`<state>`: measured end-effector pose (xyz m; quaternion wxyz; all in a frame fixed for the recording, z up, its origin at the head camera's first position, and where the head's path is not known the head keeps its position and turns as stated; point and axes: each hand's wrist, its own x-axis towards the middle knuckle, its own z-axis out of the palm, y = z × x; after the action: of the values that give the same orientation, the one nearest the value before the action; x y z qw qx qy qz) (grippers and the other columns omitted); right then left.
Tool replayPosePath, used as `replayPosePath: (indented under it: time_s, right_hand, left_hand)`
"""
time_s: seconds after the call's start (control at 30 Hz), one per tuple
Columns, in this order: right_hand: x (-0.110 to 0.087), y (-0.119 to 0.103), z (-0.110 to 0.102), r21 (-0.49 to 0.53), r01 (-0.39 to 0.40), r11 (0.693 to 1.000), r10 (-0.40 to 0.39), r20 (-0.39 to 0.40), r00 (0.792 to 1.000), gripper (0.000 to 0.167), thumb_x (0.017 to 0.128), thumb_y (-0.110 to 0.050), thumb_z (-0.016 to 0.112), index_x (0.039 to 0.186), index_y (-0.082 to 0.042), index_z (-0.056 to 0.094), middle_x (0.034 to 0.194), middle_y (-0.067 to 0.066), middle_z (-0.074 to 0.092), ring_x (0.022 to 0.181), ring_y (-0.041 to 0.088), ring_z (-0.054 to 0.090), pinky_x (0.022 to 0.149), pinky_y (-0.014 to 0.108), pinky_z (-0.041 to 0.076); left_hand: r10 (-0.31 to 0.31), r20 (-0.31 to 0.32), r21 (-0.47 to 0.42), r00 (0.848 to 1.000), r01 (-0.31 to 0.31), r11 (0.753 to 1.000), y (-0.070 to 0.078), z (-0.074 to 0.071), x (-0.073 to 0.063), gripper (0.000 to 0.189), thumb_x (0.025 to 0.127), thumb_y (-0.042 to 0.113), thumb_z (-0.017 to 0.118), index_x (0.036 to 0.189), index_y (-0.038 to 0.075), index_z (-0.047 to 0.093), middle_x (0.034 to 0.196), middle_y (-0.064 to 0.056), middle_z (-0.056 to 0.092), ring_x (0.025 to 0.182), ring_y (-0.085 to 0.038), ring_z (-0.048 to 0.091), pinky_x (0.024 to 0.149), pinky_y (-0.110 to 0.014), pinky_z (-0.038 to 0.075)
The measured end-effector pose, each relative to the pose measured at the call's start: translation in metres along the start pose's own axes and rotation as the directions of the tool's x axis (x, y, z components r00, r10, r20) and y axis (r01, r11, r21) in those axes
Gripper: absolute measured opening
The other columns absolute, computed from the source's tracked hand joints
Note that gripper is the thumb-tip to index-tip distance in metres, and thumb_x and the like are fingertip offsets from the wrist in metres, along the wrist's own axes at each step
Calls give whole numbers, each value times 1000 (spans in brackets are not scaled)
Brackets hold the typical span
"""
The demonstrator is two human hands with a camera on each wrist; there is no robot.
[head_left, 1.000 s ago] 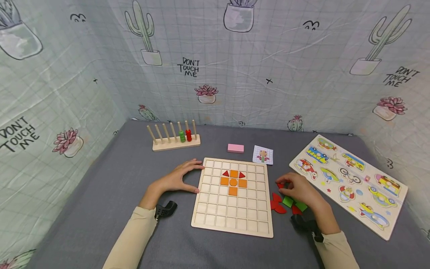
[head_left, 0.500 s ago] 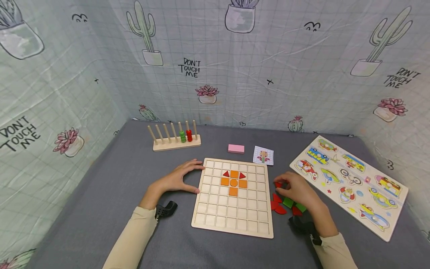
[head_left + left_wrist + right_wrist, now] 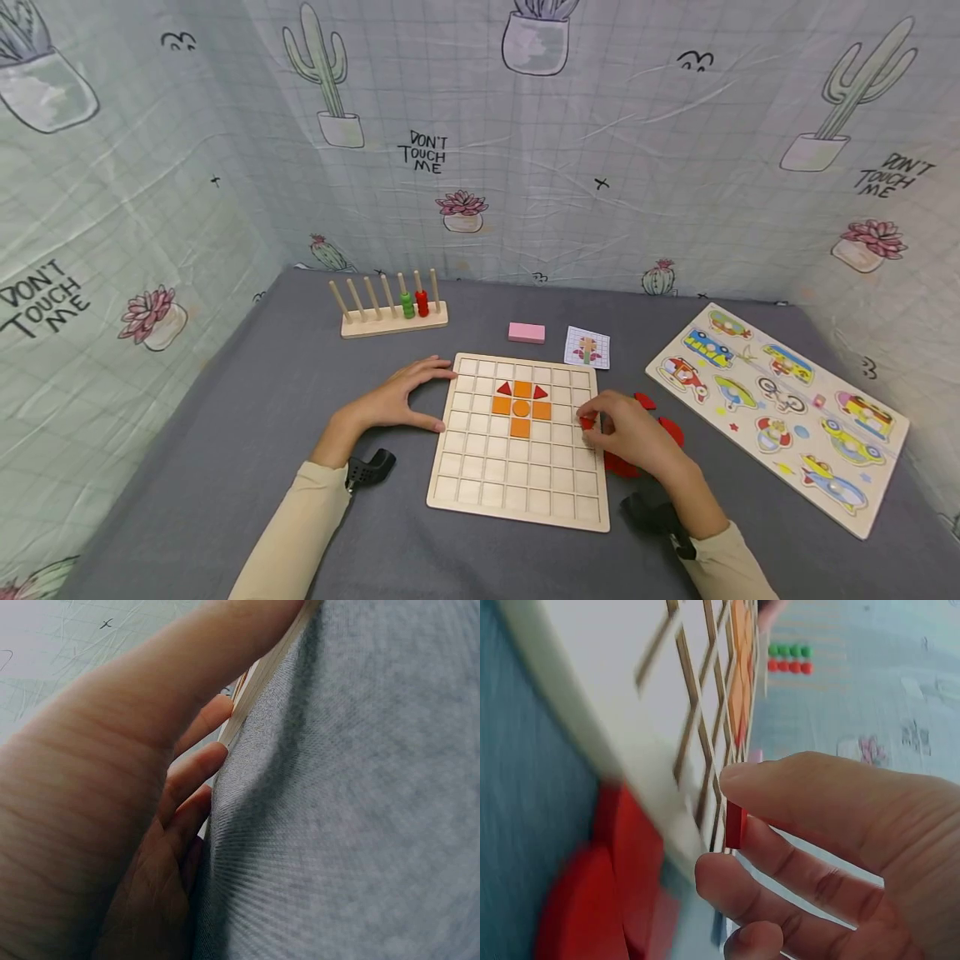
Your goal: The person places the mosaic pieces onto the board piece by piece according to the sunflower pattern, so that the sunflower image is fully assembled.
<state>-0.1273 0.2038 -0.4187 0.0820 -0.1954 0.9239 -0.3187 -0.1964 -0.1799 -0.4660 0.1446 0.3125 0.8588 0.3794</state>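
A wooden grid board (image 3: 517, 492) lies on the grey cloth, with orange squares, an orange circle (image 3: 521, 407) and two red triangles (image 3: 540, 392) set in its upper cells. At the board's left edge rests my left hand (image 3: 393, 398), thumb and fingertips spread along the rim; the left wrist view shows them touching its side. Over the right edge, my right hand (image 3: 637, 429) pinches a small red piece (image 3: 736, 826) between thumb and fingers. Its full shape is partly hidden. Loose red pieces (image 3: 621, 467) lie under and beside that hand.
A pattern card (image 3: 587, 347) and a pink block (image 3: 527, 332) lie behind the board. A peg stand (image 3: 393, 320) with green and red beads stands back left. To the right lies a vehicle puzzle board (image 3: 780, 417). A patterned cloth hangs behind.
My right hand has moved left from the loose pieces to over the board's right edge, carrying the red piece. The green pieces are now hidden beneath it. My left hand stays put.
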Motion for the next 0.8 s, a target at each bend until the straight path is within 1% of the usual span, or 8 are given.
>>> replayPosePath:
  time_s: [0.1,0.23,0.43,0.63,0.73,0.8]
  right_hand:
    - [3,-6,6,12,2,1000,-3,24,1000,23,83,-6,76,105,-2,71,92,4,61,66,10,48,56,23,44]
    - [9,-13,11,14,12,1000,-13,40,999,22,82,-6,77,103,-3,71,91,3,62,67,10,49,55,23,44]
    - [17,-20,21,6,68,998,-68,67,995,17,82,-5,77,98,-4,71,87,2,62,66,9,49,56,22,44]
    - [22,-26,29,-8,112,994,-111,48,993,12,81,-5,79,87,-7,69,81,0,61,64,8,47,56,21,43]
    - [24,-27,29,-4,109,994,-109,42,993,10,82,-5,78,85,-8,70,81,-2,61,64,6,47,57,21,43]
    - [24,-26,29,0,120,993,-120,45,992,8,83,-4,76,85,-8,70,82,-1,63,66,6,48,58,21,43]
  left_hand:
    - [-5,3,3,1000,5,1000,0,0,0,78,77,37,83,145,19,48,158,-10,29,148,-35,14,112,-65,15]
    - [-12,4,0,1000,12,1000,1,0,0,78,77,37,83,145,19,48,158,-10,29,149,-35,14,112,-65,15]
    - [-22,11,-3,1000,22,1000,1,0,0,79,78,37,83,146,19,47,158,-10,28,149,-34,12,113,-65,14]
    - [-28,11,-1,1000,28,1000,1,0,0,79,77,37,83,146,19,47,158,-8,28,149,-34,12,113,-64,14]
    - [-25,11,3,1000,25,1000,0,0,0,79,77,37,83,146,19,47,158,-9,28,149,-34,12,113,-64,14]
    - [-24,11,4,1000,24,1000,-1,0,1,79,77,37,83,145,19,48,158,-9,28,149,-34,12,113,-64,14]
